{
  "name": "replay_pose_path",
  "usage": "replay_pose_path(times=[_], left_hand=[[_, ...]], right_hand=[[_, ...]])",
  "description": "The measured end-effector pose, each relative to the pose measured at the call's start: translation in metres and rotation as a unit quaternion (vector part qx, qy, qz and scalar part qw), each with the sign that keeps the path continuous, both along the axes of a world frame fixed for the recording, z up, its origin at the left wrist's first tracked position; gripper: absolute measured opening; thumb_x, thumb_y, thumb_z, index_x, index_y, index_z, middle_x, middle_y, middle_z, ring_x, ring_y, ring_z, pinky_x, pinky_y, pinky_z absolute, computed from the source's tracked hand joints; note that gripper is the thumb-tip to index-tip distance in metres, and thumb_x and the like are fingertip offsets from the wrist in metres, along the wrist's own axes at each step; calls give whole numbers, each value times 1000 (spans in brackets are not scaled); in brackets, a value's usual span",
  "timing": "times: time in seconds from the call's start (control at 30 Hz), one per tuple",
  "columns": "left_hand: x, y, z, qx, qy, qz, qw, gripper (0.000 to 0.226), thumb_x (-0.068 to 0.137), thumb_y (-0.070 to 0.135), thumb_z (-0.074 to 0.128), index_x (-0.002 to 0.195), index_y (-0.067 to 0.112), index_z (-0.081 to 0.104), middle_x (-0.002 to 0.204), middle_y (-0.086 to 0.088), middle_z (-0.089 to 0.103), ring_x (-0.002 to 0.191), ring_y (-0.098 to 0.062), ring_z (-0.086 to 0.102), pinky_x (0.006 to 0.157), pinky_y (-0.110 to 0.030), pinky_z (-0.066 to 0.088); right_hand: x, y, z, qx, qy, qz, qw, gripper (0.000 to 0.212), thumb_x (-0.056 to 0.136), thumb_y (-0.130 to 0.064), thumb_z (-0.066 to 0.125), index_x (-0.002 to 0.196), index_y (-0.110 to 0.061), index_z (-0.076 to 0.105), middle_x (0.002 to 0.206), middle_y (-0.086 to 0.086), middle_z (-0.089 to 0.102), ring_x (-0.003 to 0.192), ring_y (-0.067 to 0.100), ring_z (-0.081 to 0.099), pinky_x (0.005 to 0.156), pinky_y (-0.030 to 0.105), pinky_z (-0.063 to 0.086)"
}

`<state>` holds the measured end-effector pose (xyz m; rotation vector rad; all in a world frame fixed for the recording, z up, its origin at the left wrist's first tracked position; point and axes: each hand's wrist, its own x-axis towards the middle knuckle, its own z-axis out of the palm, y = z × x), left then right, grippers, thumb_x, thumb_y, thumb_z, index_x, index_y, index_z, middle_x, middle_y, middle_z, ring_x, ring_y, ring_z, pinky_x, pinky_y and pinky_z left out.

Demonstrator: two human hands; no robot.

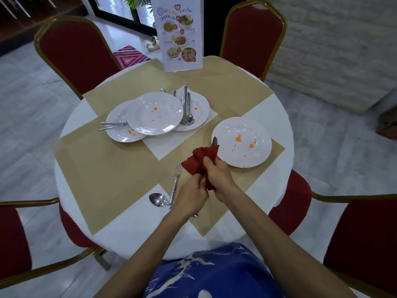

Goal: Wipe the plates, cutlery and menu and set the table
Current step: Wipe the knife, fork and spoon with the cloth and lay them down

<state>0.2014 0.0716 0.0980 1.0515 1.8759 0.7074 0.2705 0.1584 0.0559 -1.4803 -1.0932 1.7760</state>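
Both hands are over the near middle of the round surface (pixel 71 123), which has a white cloth and beige placemats (pixel 111 168) on it. The right hand (pixel 219 175) is closed around a red cloth (pixel 202 158), with the fingers curled over the bunched fabric. The left hand (pixel 191 194) is just below it and touching it, gripping the cloth's lower end. I cannot tell whether it also holds a handle inside. The grey tip of a utensil (pixel 214 141) pokes out of the top of the cloth, over the rim of the single plate. Its kind is unclear. The single white plate (pixel 241 141) lies right of the hands, with orange stains in its well. A fork (pixel 176 179) lies on a placemat just left of the left hand, tines pointing away. A spoon (pixel 158 200) lies beside it, its handle hidden under the wrist. Three more stained plates overlap further back: the centre plate (pixel 154 112) on top, the left plate (pixel 120 130) and the right plate (pixel 199 110) partly under it. Cutlery (pixel 187 108) lies across the right plate, and more cutlery (pixel 112 125) lies at the left plate's edge. The menu (pixel 178 33) stands upright at the far edge. Red chairs (pixel 79 54) with gold frames ring the surface.
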Motion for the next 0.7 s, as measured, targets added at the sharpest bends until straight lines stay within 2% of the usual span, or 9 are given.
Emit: replay_pose_path(times=[0.1, 0.17, 0.27, 0.33, 0.37, 0.43, 0.53, 0.63, 0.7], left_hand=[[3, -15, 3, -9, 19, -58, 998, 27, 106, 28, 39, 83, 21, 53, 68, 4, 59, 62, -14, 54, 61, -29, 44], [2, -18, 6, -13, 28, -66, 997, 28, 105, 29, 41, 81, 21, 53, 69, 3, 60, 65, -17, 56, 64, -30, 47], [-4, -10, 8, -14, 26, -34, 999, 27, 105, 26, 42, 81, 19, 54, 70, 0, 60, 63, -16, 55, 58, -27, 44], [-9, -5, 10, 0, 39, -18, 999, 28, 105, 23, 41, 80, 18, 53, 67, 0, 58, 59, -14, 53, 57, -28, 41], [-10, -4, 11, 6, 44, -20, 999, 29, 105, 22, 41, 79, 18, 52, 65, 2, 57, 58, -13, 51, 57, -29, 39], [-12, -6, 11, 7, 30, -29, 999, 29, 105, 24, 41, 78, 20, 51, 60, 6, 53, 56, -12, 48, 59, -28, 38], [-14, -12, 12, 5, 19, -48, 999, 30, 105, 27, 41, 78, 20, 53, 56, 9, 52, 56, -12, 48, 60, -28, 39], [-28, -24, 6, -9, 23, -29, 999, 30, 103, 26, 43, 77, 18, 55, 57, 8, 52, 55, -11, 47, 59, -28, 39], [-42, -31, 1, -12, 2, 37, 999, 29, 102, 25, 42, 78, 16, 56, 56, 7, 53, 54, -12, 48, 60, -31, 40]], right_hand=[[15, 35, 8, -41, -43, -96, 994, 32, 105, -27, 53, 109, 2, 66, 82, 11, 69, 72, 29, 69, 55, 30, 51], [19, 40, 15, -62, -36, -135, 988, 31, 107, -28, 49, 105, 0, 63, 79, 12, 67, 62, 26, 65, 51, 29, 50], [5, 4, 17, -21, -37, -78, 996, 35, 107, -29, 45, 116, -2, 65, 91, 10, 72, 80, 27, 69, 63, 32, 51], [1, -14, 18, 2, -12, -7, 1000, 26, 108, -25, 45, 119, -12, 65, 96, 0, 73, 90, 18, 70, 69, 25, 52], [3, -12, 21, 14, -12, -1, 1000, 25, 107, -24, 46, 118, -12, 65, 96, -2, 72, 90, 15, 69, 69, 24, 51], [7, 10, 22, 26, -43, -35, 998, 29, 106, -26, 49, 113, -4, 67, 93, 5, 70, 85, 20, 66, 67, 29, 51], [19, 44, 24, 11, -74, -112, 991, 37, 102, -32, 52, 113, -1, 67, 95, 10, 69, 96, 34, 69, 80, 42, 54], [48, 67, 23, -21, -83, -234, 969, 34, 103, -32, 49, 119, -7, 65, 107, 8, 69, 106, 33, 67, 91, 43, 55], [67, 73, 20, -37, -42, -296, 953, 20, 100, -29, 48, 104, -18, 64, 108, 3, 69, 105, 28, 68, 99, 45, 55]])
